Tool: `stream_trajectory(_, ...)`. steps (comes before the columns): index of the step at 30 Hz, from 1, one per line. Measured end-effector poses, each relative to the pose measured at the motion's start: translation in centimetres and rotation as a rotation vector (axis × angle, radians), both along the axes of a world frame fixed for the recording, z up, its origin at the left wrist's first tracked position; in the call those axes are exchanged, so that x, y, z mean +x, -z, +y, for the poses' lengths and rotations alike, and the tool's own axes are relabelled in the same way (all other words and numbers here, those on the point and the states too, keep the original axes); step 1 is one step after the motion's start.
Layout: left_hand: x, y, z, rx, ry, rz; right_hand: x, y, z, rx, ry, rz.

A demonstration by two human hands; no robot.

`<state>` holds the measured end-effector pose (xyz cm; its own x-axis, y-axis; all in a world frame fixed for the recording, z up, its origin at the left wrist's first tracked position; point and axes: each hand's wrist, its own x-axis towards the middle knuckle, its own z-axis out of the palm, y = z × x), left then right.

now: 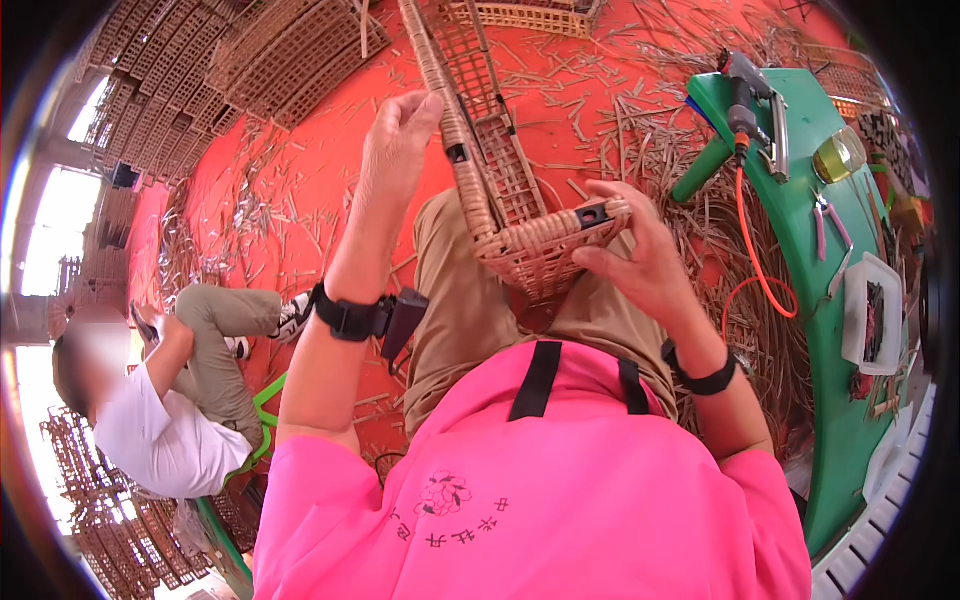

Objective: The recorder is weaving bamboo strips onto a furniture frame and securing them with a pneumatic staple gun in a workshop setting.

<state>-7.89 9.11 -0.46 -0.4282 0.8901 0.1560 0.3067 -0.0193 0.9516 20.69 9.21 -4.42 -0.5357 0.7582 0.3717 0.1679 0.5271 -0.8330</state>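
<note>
A long, narrow woven basket (518, 178) of brown cane strips tilts between my knees, its wrapped rim running away from me. My right hand (645, 255) grips the near right corner, thumb below and fingers over the rim by a dark fitting (594, 214). Beside the left rim, my left hand (398, 140) has its fingers bent and the tips pinched together. Whatever might be between them is too small to make out. A black band with a box-shaped device (350, 318) is on my left wrist, and a black band (708, 375) circles the right.
To the right, a green table (835, 440) holds an air stapler (742, 105) with an orange hose, pink-handled pliers (830, 225), a yellowish jar (838, 155) and a white tray (872, 310). Cane scraps litter the red floor. Woven panels (290, 60) are stacked far left; a seated person (170, 420) is at left.
</note>
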Motion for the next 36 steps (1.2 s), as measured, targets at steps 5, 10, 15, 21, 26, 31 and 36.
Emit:
stream_trajectory(5, 1.1, 0.2, 1.0, -0.077, -0.007, -0.013, -0.5, 1.4, 0.1, -0.111, 0.010, 0.093)
stream_trajectory(10, 3.0, -1.7, 2.4, -0.020, 0.202, 0.093, -0.2, 1.7, 0.9, -0.078, -0.001, 0.114)
stream_trajectory(15, 1.1, 2.1, 4.5, -0.093, 0.014, 0.349, 0.1, 0.8, 0.6, -0.285, -0.044, 0.079)
stream_trajectory(21, 2.5, -0.4, 5.5, -0.256, 0.108, 0.502, -0.8, 2.3, -0.4, -0.247, 0.051, 0.086)
stream_trajectory(26, -6.5, 0.1, 6.0, -0.074, 0.352, 0.883, -7.5, 0.7, -2.8, -0.104, -0.120, -0.037)
stream_trajectory(31, -13.9, -1.8, 4.8, -0.484, 0.457, 0.895, -15.7, -1.0, -4.3, -0.070, -0.537, 0.066)
stream_trajectory(36, -13.1, -2.9, 3.1, -0.468, 0.535, 0.809, -20.8, 3.5, -7.0, 0.154, -0.492, 0.077)
